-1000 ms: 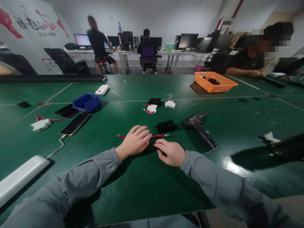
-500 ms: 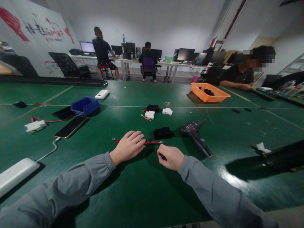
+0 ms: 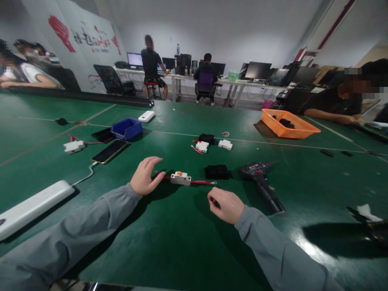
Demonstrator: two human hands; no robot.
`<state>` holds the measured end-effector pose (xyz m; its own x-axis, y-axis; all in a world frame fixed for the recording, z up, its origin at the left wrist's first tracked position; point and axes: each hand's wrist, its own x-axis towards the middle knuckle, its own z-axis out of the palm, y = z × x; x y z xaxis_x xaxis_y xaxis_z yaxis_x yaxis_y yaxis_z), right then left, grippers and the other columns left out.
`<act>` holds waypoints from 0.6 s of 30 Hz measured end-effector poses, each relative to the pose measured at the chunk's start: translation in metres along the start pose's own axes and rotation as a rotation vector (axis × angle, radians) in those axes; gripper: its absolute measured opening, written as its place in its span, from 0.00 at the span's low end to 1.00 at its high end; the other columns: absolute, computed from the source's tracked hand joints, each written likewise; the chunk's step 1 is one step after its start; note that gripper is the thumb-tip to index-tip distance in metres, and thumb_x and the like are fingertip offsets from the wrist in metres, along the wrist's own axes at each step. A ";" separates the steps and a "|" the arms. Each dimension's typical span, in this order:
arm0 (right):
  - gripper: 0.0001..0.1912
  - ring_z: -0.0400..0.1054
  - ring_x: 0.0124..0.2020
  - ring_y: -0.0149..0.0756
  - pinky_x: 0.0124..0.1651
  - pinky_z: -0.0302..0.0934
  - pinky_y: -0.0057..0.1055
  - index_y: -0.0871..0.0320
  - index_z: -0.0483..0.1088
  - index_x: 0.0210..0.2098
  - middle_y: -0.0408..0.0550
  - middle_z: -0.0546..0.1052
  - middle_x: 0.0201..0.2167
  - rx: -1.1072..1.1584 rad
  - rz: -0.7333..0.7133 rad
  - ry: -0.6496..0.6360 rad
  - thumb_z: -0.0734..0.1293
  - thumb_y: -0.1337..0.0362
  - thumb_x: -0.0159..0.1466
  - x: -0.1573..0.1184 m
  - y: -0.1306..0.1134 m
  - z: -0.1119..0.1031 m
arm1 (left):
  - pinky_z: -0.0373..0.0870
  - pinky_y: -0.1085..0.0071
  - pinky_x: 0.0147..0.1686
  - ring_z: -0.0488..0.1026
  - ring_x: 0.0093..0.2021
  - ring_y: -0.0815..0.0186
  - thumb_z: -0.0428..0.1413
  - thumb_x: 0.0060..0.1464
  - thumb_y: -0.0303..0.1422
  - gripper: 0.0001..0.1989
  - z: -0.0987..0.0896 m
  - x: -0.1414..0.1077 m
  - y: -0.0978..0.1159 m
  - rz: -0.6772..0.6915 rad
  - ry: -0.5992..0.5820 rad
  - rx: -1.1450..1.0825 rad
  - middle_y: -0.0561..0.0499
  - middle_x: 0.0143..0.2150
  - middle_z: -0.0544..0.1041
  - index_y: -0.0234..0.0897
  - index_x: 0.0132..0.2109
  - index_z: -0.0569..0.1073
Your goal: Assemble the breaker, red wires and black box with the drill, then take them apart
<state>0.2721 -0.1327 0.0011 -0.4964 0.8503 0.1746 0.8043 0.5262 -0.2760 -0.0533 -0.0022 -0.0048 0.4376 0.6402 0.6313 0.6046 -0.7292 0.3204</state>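
A white circuit breaker [image 3: 181,179] with an orange toggle lies on the green table, a red wire coming out of each end. The right-hand red wire [image 3: 201,182] ends in a metal ring lug. My left hand [image 3: 146,176] is open at the other wire, thumb and fingers apart; its thumb partly hides that wire's end. Just below the right lug, my right hand [image 3: 226,204] rests with curled fingers, and whatever they may hold is hidden. Behind lies a black plastic housing [image 3: 217,171]. To its right is a black power screwdriver [image 3: 261,184].
Further back are another wired breaker [image 3: 202,146], a white breaker [image 3: 225,144] and a black housing [image 3: 207,139]. An orange basket [image 3: 312,130] holds black parts. Left are a blue bin [image 3: 126,130], phone [image 3: 109,152] and white power strip [image 3: 39,208]. Several people sit beyond the table.
My left hand has lifted off the breaker and moved left, uncovering it, and its fingers have opened. The right hand stays curled by the right lug. The camera view has turned left.
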 end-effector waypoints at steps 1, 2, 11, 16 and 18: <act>0.04 0.64 0.30 0.32 0.32 0.57 0.29 0.57 0.65 0.35 0.45 0.70 0.32 0.007 0.004 -0.003 0.62 0.72 0.62 0.000 0.000 0.000 | 0.67 0.54 0.55 0.69 0.55 0.54 0.53 0.59 0.38 0.21 0.000 -0.001 -0.006 -0.066 0.008 -0.093 0.40 0.53 0.71 0.37 0.58 0.66; 0.04 0.64 0.30 0.32 0.32 0.57 0.29 0.57 0.65 0.35 0.45 0.70 0.32 0.014 0.008 -0.005 0.62 0.72 0.63 0.000 0.000 0.000 | 0.68 0.55 0.54 0.70 0.54 0.56 0.50 0.61 0.38 0.20 0.002 -0.002 -0.010 -0.132 0.017 -0.199 0.41 0.53 0.72 0.36 0.58 0.65; 0.05 0.63 0.30 0.32 0.32 0.58 0.28 0.56 0.65 0.35 0.45 0.70 0.32 0.054 0.025 0.009 0.63 0.72 0.62 0.000 -0.001 -0.001 | 0.70 0.55 0.53 0.71 0.52 0.58 0.45 0.66 0.38 0.16 0.012 -0.001 0.004 -0.199 -0.058 -0.490 0.43 0.51 0.73 0.37 0.54 0.67; 0.04 0.63 0.30 0.32 0.32 0.57 0.29 0.56 0.65 0.35 0.44 0.69 0.31 0.049 0.045 0.000 0.62 0.72 0.62 0.000 -0.001 0.000 | 0.70 0.58 0.53 0.71 0.51 0.59 0.44 0.66 0.37 0.16 0.008 -0.003 0.010 -0.113 -0.080 -0.493 0.43 0.52 0.71 0.38 0.55 0.67; 0.04 0.63 0.30 0.32 0.32 0.57 0.29 0.56 0.65 0.35 0.44 0.69 0.31 0.056 0.050 -0.002 0.62 0.72 0.62 0.001 -0.001 0.001 | 0.70 0.58 0.52 0.70 0.51 0.60 0.44 0.66 0.37 0.16 0.008 -0.003 0.010 -0.102 -0.078 -0.494 0.43 0.52 0.71 0.38 0.55 0.67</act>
<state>0.2711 -0.1324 0.0008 -0.4571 0.8754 0.1571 0.8085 0.4826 -0.3367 -0.0431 -0.0098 -0.0090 0.4524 0.7167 0.5307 0.2686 -0.6769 0.6853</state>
